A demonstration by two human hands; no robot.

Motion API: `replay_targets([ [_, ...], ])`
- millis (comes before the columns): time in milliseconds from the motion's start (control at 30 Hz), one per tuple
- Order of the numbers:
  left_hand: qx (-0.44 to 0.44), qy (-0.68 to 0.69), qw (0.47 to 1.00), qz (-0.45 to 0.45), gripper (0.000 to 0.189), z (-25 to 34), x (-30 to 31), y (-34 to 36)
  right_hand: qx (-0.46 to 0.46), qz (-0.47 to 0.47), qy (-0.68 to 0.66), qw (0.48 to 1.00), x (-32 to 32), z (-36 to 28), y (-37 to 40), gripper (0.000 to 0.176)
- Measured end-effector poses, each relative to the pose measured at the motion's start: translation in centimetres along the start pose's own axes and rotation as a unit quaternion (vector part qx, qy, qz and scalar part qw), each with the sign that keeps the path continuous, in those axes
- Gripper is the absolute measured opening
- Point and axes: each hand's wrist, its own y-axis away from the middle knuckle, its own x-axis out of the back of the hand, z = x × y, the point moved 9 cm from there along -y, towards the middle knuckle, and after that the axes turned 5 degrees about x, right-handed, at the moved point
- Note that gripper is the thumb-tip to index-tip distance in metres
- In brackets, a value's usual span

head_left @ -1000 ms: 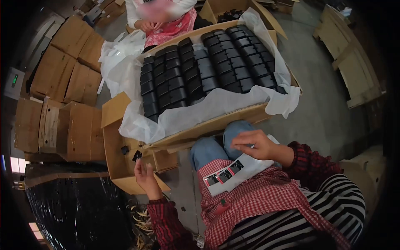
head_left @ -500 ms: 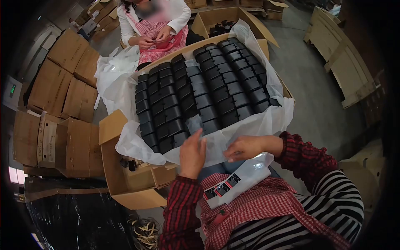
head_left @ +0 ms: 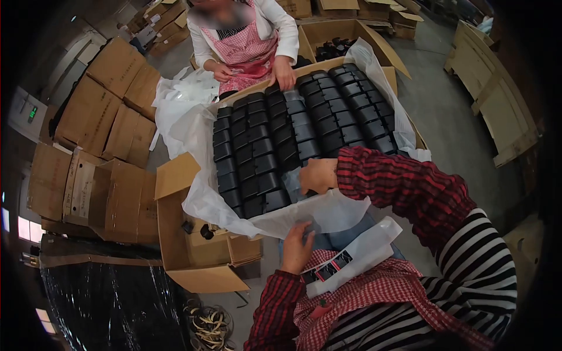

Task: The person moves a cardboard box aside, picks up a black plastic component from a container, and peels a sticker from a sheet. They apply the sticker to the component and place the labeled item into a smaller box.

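Note:
My right hand [head_left: 319, 176] is over the near rows of black plastic parts [head_left: 257, 134] in a lined carton. Its fingers are bent down and closed beside a clear plastic bag [head_left: 291, 182]; whatever is between the fingertips is hidden. My left hand [head_left: 297, 248] is lower, just outside the carton, with thumb and fingers apart and nothing visible in it. Across my lap lies a white backing sheet [head_left: 374, 245] bearing several black-and-red labels [head_left: 328, 269]. White liner film [head_left: 275, 222] hangs over the carton's near edge.
Opposite me, a co-worker rests one hand [head_left: 283, 73] on the far end of the parts. An open carton [head_left: 199, 278] stands at the left, with stacked cartons [head_left: 117, 88] behind it. Straps [head_left: 208, 327] lie on the floor; a wooden crate [head_left: 492, 93] stands at the right.
My right hand has gone forward and left, over the parts. My left hand has drawn back from the carton edge toward my lap. The co-worker's hand has reached onto the parts.

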Motion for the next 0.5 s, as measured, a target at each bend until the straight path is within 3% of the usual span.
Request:
replay_targets([
  [133,0.004,0.013,1.000,-0.004,0.030,-1.1,0.6,0.9,0.098,-0.032,0.121,0.987,0.2,-0.1,-1.0,0.041],
  [200,0.043,0.094,0.995,-0.007,0.028,-1.8,1.0,1.5,0.135,-0.008,-0.062,0.989,1.5,0.8,-0.2,0.032],
  [233,0.046,0.097,0.994,-0.006,0.028,-1.8,1.4,1.6,0.139,-0.050,-0.132,0.980,1.4,1.5,0.1,0.034],
  [267,0.089,0.158,0.983,-0.010,0.029,-2.1,1.8,1.5,0.139,-0.053,-0.134,0.980,1.3,2.5,0.4,0.034],
  [333,0.128,0.218,0.967,-0.014,0.029,-1.4,2.5,0.9,0.183,0.110,-0.342,0.915,4.1,4.3,1.8,0.034],
  [367,0.116,0.250,0.961,0.001,0.034,-0.3,3.3,0.4,0.194,0.137,-0.418,0.877,5.6,4.6,3.1,0.035],
  [400,0.103,0.281,0.954,0.018,0.038,1.0,4.3,-0.1,0.194,0.138,-0.414,0.879,6.3,4.4,4.4,0.035],
  [433,0.100,0.283,0.954,0.022,0.038,2.5,4.9,-0.8,0.173,0.169,-0.520,0.819,7.3,5.0,5.8,0.035],
  [467,0.035,0.258,0.961,0.095,0.044,4.9,6.9,-1.1,0.150,0.197,-0.622,0.743,7.6,5.6,6.8,0.034],
  [500,-0.029,0.230,0.959,0.165,0.050,7.3,8.8,-0.9,0.149,0.197,-0.624,0.742,7.4,4.9,7.2,0.034],
])
